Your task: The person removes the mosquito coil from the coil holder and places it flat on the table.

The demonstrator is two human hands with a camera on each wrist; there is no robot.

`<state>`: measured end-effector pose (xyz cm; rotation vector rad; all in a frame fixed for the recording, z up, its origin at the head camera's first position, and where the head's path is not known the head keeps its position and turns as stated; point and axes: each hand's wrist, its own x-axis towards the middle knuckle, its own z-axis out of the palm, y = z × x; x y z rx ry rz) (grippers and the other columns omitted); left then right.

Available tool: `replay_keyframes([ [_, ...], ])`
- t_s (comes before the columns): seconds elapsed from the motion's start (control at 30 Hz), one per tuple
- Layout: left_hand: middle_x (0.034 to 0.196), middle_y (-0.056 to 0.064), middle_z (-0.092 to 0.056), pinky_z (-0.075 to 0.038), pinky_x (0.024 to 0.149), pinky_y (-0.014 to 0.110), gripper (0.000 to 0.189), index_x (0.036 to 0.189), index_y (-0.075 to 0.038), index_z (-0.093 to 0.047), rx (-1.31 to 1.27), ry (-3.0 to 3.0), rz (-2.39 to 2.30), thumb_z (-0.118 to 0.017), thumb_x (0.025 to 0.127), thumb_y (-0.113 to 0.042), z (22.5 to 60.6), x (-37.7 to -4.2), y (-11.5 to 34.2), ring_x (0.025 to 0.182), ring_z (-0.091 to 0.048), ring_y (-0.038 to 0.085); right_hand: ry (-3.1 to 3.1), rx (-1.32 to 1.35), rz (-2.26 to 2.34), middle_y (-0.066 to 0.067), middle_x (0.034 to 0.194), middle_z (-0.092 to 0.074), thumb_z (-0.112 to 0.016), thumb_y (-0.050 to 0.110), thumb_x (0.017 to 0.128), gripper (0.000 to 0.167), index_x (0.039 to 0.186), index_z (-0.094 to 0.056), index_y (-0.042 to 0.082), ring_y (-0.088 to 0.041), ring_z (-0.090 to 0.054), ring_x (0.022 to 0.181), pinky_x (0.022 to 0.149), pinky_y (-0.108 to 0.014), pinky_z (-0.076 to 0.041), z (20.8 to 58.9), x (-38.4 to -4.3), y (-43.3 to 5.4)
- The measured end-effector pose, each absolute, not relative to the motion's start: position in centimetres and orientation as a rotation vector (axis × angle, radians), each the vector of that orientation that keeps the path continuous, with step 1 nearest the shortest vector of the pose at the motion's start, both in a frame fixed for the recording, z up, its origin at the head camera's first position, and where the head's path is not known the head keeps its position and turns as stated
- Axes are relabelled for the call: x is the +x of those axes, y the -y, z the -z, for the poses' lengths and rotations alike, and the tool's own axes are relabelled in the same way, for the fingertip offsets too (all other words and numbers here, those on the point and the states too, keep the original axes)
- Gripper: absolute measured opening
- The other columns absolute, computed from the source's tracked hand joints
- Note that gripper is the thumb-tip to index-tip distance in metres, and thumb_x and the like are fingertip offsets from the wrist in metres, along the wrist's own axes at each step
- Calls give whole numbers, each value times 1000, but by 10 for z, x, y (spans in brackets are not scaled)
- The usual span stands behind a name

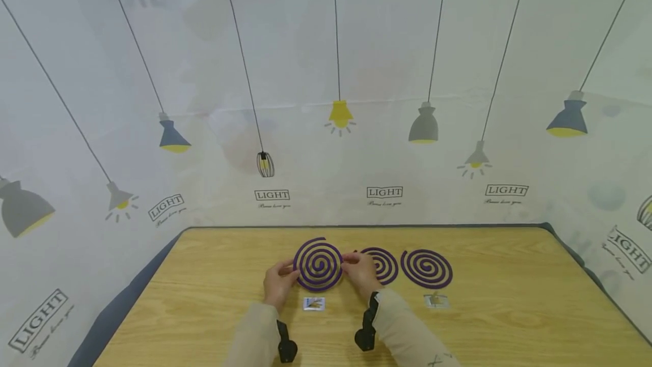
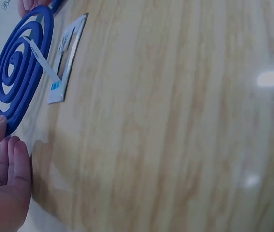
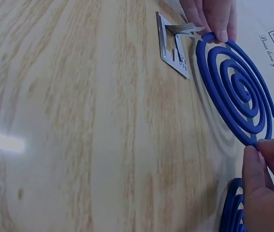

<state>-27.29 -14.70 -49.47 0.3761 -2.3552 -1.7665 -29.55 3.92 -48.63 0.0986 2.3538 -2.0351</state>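
Observation:
A purple mosquito coil [image 1: 320, 265], bluer in the wrist views, is held up by both hands with its flat face tilted toward me. My left hand [image 1: 279, 283] pinches its left edge between thumb and fingers. At the opposite edge, my right hand [image 1: 363, 276] pinches the outer ring. Just below the coil lies a small metal coil stand [image 1: 314, 303]. Its raised prong [image 2: 44, 60] overlaps the coil in the left wrist view. A second coil [image 1: 397, 268] lies partly hidden behind my right hand.
A third coil [image 1: 427, 268] rests flat farther right on the wooden table [image 1: 519, 299]. Below it is another small metal piece [image 1: 436, 301], like the first stand. A white curtain [image 1: 305, 72] printed with lamps surrounds the table's back and sides.

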Motion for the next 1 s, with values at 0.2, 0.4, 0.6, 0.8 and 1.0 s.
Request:
replay_keyframes([
  [0.2,90,15,-60,-46,65,24,30,106,4,-61,382,2384,1731,-64,76,1,495,-269,148,81,-55,21,-2401,94,1960,-19,92,-61,-57,-8,79,23,101,-60,-10,-22,-59,80,69,-30,-51,487,-294,-40],
  [0.4,86,11,-61,-44,65,24,30,106,3,-62,384,2416,1696,-65,76,0,496,-270,149,81,-54,20,-2550,44,1803,-14,90,-62,-59,-5,78,22,99,-63,-7,-23,-58,83,70,-30,-50,489,-294,-41],
  [0.6,85,8,-62,-44,68,28,28,103,1,-63,366,2456,1647,-66,76,-1,500,-270,151,81,-55,20,-2659,-41,1705,-14,90,-62,-61,-3,77,21,97,-63,-8,-27,-57,88,77,-37,-47,491,-292,-43],
  [0.8,84,8,-61,-44,66,27,27,103,3,-63,340,2468,1656,-65,76,-1,501,-269,151,79,-54,19,-2668,-56,1694,-17,95,-61,-58,5,82,20,98,-63,-7,-31,-55,94,82,-40,-44,490,-291,-44],
  [1.0,86,12,-61,-47,66,26,30,104,7,-60,310,2437,1724,-65,75,2,504,-270,151,77,-56,18,-2633,-34,1708,-18,96,-61,-56,4,84,21,99,-61,-9,-29,-56,92,80,-38,-46,486,-290,-45],
])
